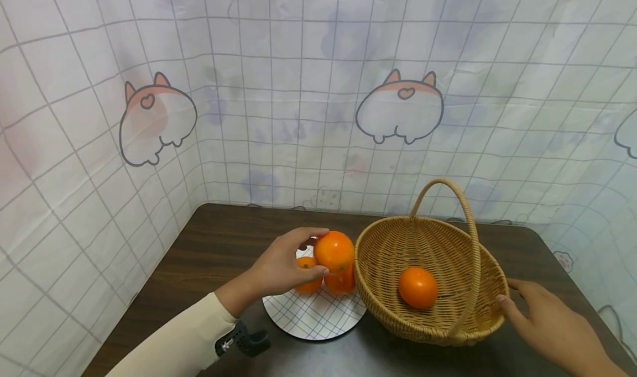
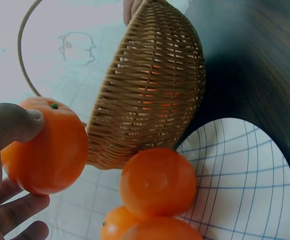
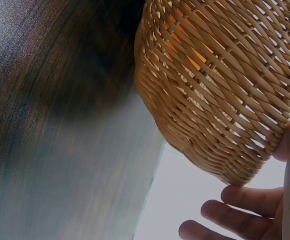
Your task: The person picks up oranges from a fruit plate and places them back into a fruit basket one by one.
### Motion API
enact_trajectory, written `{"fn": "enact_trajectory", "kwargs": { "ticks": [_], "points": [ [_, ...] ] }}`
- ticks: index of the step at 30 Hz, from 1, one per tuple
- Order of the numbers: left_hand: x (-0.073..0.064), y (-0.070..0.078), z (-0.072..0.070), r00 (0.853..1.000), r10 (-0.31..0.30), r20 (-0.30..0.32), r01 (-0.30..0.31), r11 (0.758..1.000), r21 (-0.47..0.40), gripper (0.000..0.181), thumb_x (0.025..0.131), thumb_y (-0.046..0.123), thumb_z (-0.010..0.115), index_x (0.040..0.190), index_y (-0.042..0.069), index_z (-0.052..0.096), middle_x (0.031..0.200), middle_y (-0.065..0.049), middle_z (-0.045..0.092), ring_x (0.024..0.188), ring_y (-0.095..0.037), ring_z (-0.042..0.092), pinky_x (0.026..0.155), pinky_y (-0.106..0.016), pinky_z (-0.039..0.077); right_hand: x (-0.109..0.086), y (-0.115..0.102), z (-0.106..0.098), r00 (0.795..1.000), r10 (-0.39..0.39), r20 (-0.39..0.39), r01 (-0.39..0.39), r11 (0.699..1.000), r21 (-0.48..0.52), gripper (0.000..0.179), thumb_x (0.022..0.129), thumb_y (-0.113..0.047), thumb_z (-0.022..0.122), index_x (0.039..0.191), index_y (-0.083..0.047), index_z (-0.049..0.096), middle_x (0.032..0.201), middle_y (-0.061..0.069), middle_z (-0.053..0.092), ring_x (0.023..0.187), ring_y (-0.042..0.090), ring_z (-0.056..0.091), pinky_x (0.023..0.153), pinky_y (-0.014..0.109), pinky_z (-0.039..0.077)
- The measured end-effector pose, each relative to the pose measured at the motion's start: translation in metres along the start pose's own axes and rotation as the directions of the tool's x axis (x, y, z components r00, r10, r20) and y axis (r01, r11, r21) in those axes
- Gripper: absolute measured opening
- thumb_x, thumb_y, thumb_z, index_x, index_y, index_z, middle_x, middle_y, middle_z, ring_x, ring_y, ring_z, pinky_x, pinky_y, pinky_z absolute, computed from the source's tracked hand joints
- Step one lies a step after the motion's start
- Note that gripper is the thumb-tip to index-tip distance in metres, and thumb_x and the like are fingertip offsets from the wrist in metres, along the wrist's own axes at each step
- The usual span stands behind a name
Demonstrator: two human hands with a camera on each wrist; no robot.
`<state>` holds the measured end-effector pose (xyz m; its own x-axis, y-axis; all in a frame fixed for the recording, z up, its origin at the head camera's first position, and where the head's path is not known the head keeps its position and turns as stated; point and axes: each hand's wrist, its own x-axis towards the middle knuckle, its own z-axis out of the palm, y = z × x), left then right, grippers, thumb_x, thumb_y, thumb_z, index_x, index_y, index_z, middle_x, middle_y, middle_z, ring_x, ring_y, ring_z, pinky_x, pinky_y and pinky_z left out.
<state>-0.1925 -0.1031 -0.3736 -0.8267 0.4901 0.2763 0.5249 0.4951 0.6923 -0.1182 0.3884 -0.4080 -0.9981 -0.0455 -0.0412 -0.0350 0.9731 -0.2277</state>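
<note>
My left hand (image 1: 283, 261) holds an orange (image 1: 334, 251) between thumb and fingers, above a round plate (image 1: 318, 324) and close to the wicker basket's left rim. In the left wrist view, the thumb presses on the held orange (image 2: 50, 150) near its green stem spot. More oranges (image 2: 158, 182) sit on the plate below, partly hidden in the head view by the hand and held fruit. One orange (image 1: 418, 287) lies inside the wicker basket (image 1: 378, 305). At the basket's right rim, my right hand (image 1: 557, 319) grips the edge with thumb and fingertips.
A dark wood-grain table (image 1: 219, 239) carries the plate and basket. The basket's arched handle (image 1: 470, 228) rises above its rim. A grid-patterned curtain (image 1: 318, 117) closes off the back and sides. A cable (image 1: 617, 324) runs at the right edge.
</note>
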Motion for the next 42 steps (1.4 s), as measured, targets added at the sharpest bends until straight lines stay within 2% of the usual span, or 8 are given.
{"fn": "enact_trajectory", "kwargs": {
  "ticks": [5, 14, 24, 32, 42],
  "points": [
    [0.003, 0.005, 0.004, 1.000, -0.009, 0.011, 0.009, 1.000, -0.015, 0.067, 0.084, 0.025, 0.087, 0.144, 0.020, 0.057, 0.137, 0.006, 0.059, 0.117, -0.017, 0.058, 0.098, -0.043, 0.051, 0.000, 0.000, 0.000, 1.000, 0.000, 0.001, 0.000, 1.000, 0.003, 0.082, 0.105, -0.061, 0.040, 0.137, 0.013, 0.050, 0.134, 0.042, 0.049, 0.113, 0.062, 0.051, 0.071, 0.068, 0.050],
    [0.008, 0.011, 0.008, 1.000, 0.000, 0.011, 0.000, 1.000, -0.028, 0.067, 0.083, 0.024, 0.087, 0.144, 0.021, 0.057, 0.137, 0.007, 0.060, 0.113, -0.013, 0.058, 0.094, -0.035, 0.052, 0.001, 0.001, 0.001, 1.000, -0.005, -0.005, 0.005, 1.000, -0.003, 0.081, 0.105, -0.060, 0.040, 0.137, 0.014, 0.050, 0.134, 0.043, 0.049, 0.113, 0.062, 0.051, 0.074, 0.069, 0.049],
    [0.013, 0.016, 0.013, 1.000, 0.014, 0.018, -0.013, 0.999, -0.044, 0.067, 0.085, 0.025, 0.085, 0.145, 0.019, 0.056, 0.139, 0.003, 0.059, 0.113, -0.025, 0.060, 0.090, -0.037, 0.054, 0.000, 0.001, 0.001, 1.000, -0.005, -0.007, 0.005, 1.000, 0.001, 0.080, 0.105, -0.059, 0.041, 0.137, 0.014, 0.050, 0.134, 0.043, 0.049, 0.113, 0.063, 0.051, 0.072, 0.069, 0.050],
    [0.017, 0.019, 0.017, 1.000, 0.014, 0.015, -0.013, 0.998, -0.061, 0.067, 0.085, 0.024, 0.086, 0.145, 0.020, 0.056, 0.138, 0.005, 0.059, 0.114, -0.016, 0.061, 0.092, -0.035, 0.054, 0.001, 0.001, 0.002, 1.000, 0.007, 0.006, -0.007, 1.000, -0.007, 0.082, 0.105, -0.061, 0.039, 0.136, 0.015, 0.050, 0.134, 0.043, 0.048, 0.113, 0.063, 0.051, 0.072, 0.069, 0.050],
    [0.021, 0.022, 0.020, 0.999, 0.033, 0.035, -0.030, 0.997, -0.074, 0.067, 0.087, 0.025, 0.084, 0.147, 0.019, 0.054, 0.141, 0.004, 0.058, 0.118, -0.015, 0.060, 0.099, -0.040, 0.051, 0.001, 0.001, 0.002, 1.000, 0.010, 0.006, -0.010, 1.000, -0.007, 0.082, 0.105, -0.060, 0.040, 0.136, 0.015, 0.050, 0.133, 0.043, 0.049, 0.113, 0.063, 0.051, 0.073, 0.070, 0.049]
  ]
}}
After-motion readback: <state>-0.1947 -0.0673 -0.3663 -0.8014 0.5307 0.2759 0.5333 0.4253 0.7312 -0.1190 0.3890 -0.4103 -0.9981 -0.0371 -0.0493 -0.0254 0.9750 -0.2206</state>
